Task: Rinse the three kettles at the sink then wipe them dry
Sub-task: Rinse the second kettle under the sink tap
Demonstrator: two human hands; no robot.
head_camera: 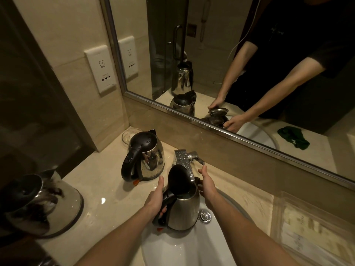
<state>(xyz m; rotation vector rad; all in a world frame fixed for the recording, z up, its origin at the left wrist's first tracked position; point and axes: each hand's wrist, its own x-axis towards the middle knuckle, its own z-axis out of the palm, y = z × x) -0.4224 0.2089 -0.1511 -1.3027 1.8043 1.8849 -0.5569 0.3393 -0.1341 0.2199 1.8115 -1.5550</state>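
Observation:
A steel kettle (183, 212) with its black lid flipped up stands over the white sink (192, 250), under the chrome tap (183, 160). My left hand (156, 199) grips its black handle. My right hand (207, 184) rests with straight fingers against the kettle's far side, near the spout and the tap lever. A second steel kettle (145, 157), lid shut, stands on the counter to the left of the tap. A third kettle (41, 202) sits at the counter's near left, blurred.
A wide mirror (240, 54) runs along the back wall and shows a green cloth (293, 138) on the counter's right. A small glass dish (127, 134) sits in the back left corner. A laminated card (315, 233) lies at right. A wall socket (100, 69) is up left.

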